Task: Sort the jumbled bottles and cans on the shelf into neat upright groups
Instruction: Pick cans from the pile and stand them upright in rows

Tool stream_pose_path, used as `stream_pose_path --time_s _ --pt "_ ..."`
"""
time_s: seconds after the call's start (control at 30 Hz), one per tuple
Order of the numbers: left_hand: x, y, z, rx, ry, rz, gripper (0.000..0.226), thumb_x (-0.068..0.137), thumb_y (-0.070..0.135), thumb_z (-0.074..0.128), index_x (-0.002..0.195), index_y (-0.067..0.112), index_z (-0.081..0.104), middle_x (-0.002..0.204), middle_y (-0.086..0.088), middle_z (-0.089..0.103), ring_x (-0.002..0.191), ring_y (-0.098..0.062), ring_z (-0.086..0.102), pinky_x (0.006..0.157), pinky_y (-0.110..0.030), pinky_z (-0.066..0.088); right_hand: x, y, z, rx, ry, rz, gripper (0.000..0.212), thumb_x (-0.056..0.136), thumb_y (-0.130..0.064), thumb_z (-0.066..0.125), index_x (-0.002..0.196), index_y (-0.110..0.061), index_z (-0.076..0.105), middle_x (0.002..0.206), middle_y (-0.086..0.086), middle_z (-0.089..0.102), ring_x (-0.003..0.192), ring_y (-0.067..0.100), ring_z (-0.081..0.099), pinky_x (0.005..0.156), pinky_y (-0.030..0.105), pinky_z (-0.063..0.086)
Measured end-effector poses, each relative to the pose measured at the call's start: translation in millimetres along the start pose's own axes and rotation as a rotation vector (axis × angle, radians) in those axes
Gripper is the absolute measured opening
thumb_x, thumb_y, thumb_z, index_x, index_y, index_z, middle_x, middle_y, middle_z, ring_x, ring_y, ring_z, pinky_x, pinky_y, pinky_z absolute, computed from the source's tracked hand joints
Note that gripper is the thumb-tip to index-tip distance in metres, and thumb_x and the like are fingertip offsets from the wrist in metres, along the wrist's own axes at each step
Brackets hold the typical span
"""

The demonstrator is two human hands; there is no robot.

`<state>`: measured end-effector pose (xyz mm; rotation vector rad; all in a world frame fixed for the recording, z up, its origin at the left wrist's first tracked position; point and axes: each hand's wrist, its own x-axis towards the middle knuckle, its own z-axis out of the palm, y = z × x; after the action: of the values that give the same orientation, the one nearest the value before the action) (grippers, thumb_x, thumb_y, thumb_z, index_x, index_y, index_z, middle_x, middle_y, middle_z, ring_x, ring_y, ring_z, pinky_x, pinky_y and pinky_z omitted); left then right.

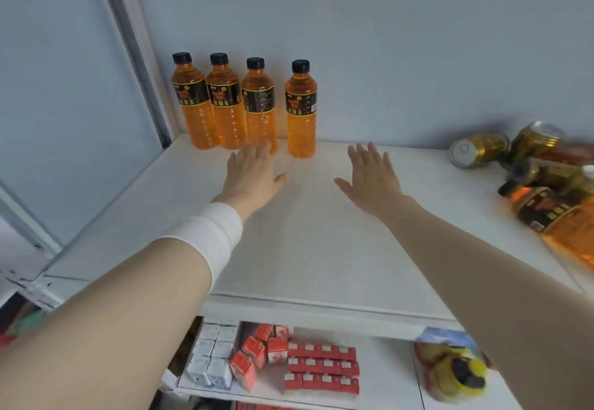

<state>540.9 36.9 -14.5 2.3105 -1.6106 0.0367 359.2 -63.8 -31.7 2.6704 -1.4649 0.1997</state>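
Observation:
Several orange drink bottles with black caps and black labels stand upright in a row [244, 104] at the back left of the white shelf [308, 249]. My left hand [252, 173] hovers flat and open just in front of the third bottle, fingertips near its base. My right hand [374, 176] is spread open over the bare shelf, right of the last bottle [301, 110], holding nothing. At the right edge lies a jumble: gold cans on their sides [479, 150] and a tipped orange bottle [556, 216].
A grey wall closes the back and a metal upright [135, 52] the left side. The lower shelf holds red cartons [321, 366], white cartons [212, 358] and a yellow packet [456, 371]. My left wrist wears a white band [212, 236].

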Motion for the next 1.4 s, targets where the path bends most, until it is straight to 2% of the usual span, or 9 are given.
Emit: stream_pose_path --time_s 0.2,0.37,0.63,0.87,0.97,1.07,1.23,1.33,1.4 --pt "-58.2 64.2 -12.1 0.11 -0.124 0.123 0.072 0.094 0.045 0.043 0.149 0.013 0.01 0.159 -0.012 0.004 0.146 -0.032 0.005 0.118 -0.049 0.007 -92.1 41.7 -32.6 -0.127 -0.036 0.042 0.068 0.096 -0.047 0.03 0.149 -0.012 0.005 0.158 0.007 0.005 0.146 0.027 -0.005 0.118 0.045 -0.001" --pt "-90.5 149.0 -16.3 0.153 -0.139 0.231 0.071 0.095 0.046 0.039 0.149 0.011 0.01 0.158 -0.014 0.005 0.146 -0.032 0.002 0.118 -0.049 0.004 -159.3 106.4 -65.1 -0.158 0.012 0.088 0.067 0.095 -0.046 0.033 0.148 -0.012 0.01 0.158 0.009 0.008 0.146 0.027 -0.002 0.117 0.047 -0.001" --pt "-142.9 311.7 -1.4 0.054 -0.101 0.296 0.07 0.094 0.046 0.041 0.148 0.011 0.015 0.158 -0.013 0.012 0.146 -0.03 0.006 0.118 -0.049 0.004 -254.4 242.1 -105.1 -0.1 0.07 0.133 0.064 0.094 -0.043 0.035 0.147 -0.011 0.017 0.156 0.008 0.015 0.146 0.025 0.0 0.118 0.046 0.001" --pt "-179.9 441.2 27.4 -0.001 -0.132 0.435 0.07 0.093 0.048 0.041 0.148 0.014 0.015 0.158 -0.012 0.014 0.146 -0.032 0.007 0.118 -0.049 0.006 -328.4 358.7 -100.1 -0.037 0.054 0.273 0.071 0.094 -0.048 0.038 0.149 -0.013 0.01 0.158 0.006 0.01 0.146 0.026 0.0 0.119 0.042 0.003" --pt "-176.3 489.2 38.9 -0.064 -0.147 0.467 0.069 0.093 0.048 0.043 0.148 0.015 0.018 0.157 -0.01 0.018 0.146 -0.03 0.012 0.117 -0.047 0.009 -343.7 402.8 -98.9 0.082 0.158 0.349 0.075 0.09 -0.05 0.046 0.147 -0.011 0.017 0.156 0.008 0.018 0.146 0.025 0.007 0.119 0.041 0.009" --pt "-165.1 530.9 55.4 -0.096 -0.136 0.519 0.066 0.092 0.046 0.047 0.145 0.012 0.027 0.152 -0.011 0.031 0.141 -0.03 0.026 0.115 -0.044 0.02 -353.0 436.0 -93.3 0.256 0.202 0.473 0.083 0.082 -0.056 0.054 0.146 -0.014 0.02 0.153 0.007 0.023 0.144 0.025 0.014 0.115 0.041 0.017" --pt "-117.1 583.8 77.5 -0.294 -0.208 0.525 0.065 0.092 0.043 0.051 0.144 0.01 0.029 0.149 -0.01 0.037 0.135 -0.028 0.039 0.107 -0.039 0.035 -339.5 483.6 -81.1 0.48 0.215 0.603 0.084 0.081 -0.045 0.064 0.145 -0.015 0.021 0.151 0.007 0.028 0.139 0.023 0.026 0.11 0.037 0.027" --pt "-80.7 609.6 85.0 -0.449 -0.255 0.499 0.065 0.091 0.04 0.053 0.144 0.011 0.028 0.149 -0.008 0.036 0.135 -0.026 0.038 0.107 -0.038 0.034 -326.6 506.5 -68.2 0.605 0.227 0.607 0.088 0.075 -0.043 0.07 0.144 -0.013 0.025 0.149 0.006 0.033 0.136 0.021 0.032 0.111 0.037 0.03" --pt "-59.2 625.1 93.5 -0.475 -0.306 0.508 0.07 0.091 0.039 0.054 0.147 0.012 0.023 0.153 -0.006 0.03 0.139 -0.024 0.032 0.11 -0.036 0.029 -321.8 515.5 -58.1 0.688 0.254 0.576 0.086 0.071 -0.036 0.076 0.141 -0.014 0.031 0.142 0.008 0.04 0.125 0.02 0.043 0.104 0.032 0.037"
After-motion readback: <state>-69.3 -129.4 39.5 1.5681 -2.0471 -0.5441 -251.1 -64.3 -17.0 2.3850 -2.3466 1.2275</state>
